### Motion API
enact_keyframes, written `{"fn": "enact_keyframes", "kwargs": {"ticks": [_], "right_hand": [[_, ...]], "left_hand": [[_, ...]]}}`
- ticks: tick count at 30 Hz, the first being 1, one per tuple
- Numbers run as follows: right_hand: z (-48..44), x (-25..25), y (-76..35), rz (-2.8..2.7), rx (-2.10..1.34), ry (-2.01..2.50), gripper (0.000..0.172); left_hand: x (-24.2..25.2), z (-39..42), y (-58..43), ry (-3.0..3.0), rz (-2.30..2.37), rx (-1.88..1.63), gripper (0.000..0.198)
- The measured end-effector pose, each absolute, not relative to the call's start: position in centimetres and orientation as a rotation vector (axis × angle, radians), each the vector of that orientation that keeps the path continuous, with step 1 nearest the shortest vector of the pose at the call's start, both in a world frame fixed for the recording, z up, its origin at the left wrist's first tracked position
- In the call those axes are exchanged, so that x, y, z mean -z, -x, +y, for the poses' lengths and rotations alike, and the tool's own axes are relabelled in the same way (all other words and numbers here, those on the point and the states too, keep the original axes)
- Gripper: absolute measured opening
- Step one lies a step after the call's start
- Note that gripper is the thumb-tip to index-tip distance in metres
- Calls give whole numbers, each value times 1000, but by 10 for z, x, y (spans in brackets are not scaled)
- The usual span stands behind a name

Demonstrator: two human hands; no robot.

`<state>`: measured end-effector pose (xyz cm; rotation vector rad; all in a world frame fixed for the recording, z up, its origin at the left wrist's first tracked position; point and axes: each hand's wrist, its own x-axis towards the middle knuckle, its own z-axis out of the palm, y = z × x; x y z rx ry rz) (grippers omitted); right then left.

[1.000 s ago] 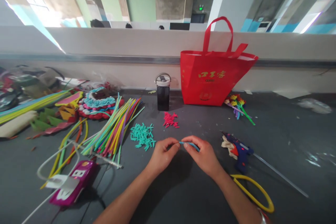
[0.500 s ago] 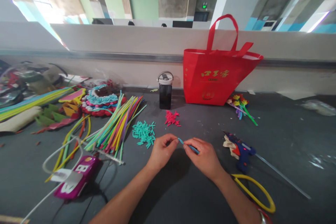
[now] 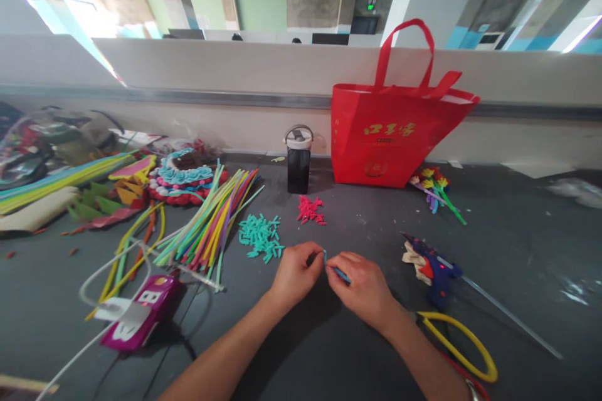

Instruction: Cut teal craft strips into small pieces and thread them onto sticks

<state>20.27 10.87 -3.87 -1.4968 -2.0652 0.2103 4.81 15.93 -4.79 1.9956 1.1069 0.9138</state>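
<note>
A short blue pipe cleaner (image 3: 343,275) spans the small gap between my two hands, its near tip turned upward. My left hand (image 3: 295,272) pinches that tip between thumb and forefinger. Closed round the rest of the piece is my right hand (image 3: 364,285), with a bit of blue showing under its fingers. Both hands are just above the dark table. Just beyond my left hand lies a heap of short teal pieces (image 3: 260,237), with a smaller heap of red pieces (image 3: 310,209) farther back.
On the left are a bundle of coloured pipe cleaners (image 3: 211,216), a purple power strip (image 3: 143,313) with a white cable, and craft rings (image 3: 181,178). A dark bottle (image 3: 298,169) and red bag (image 3: 399,138) stand behind. Rightward are a blue glue gun (image 3: 439,279) and yellow loop (image 3: 463,338).
The blue pipe cleaner's tip has gone from slanting between the hands to pointing upward at my left fingertips. My hands have come slightly closer together. The view has shifted a little.
</note>
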Motion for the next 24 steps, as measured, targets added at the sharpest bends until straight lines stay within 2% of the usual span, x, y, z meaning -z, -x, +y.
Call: {"fn": "enact_keyframes", "kwargs": {"ticks": [10,17,24], "right_hand": [[113,25,-222,-2044,-329,1320,16],[119,23,-225,-1751,-640,1350,16],[117,37,-210,-1822,-495,1408,19]], "left_hand": [[41,158,-41,-2370,775,-719,15],[30,154,-43,-1858,710,-897,19],[38,154,-48,-1664,892,-1044,19]]}}
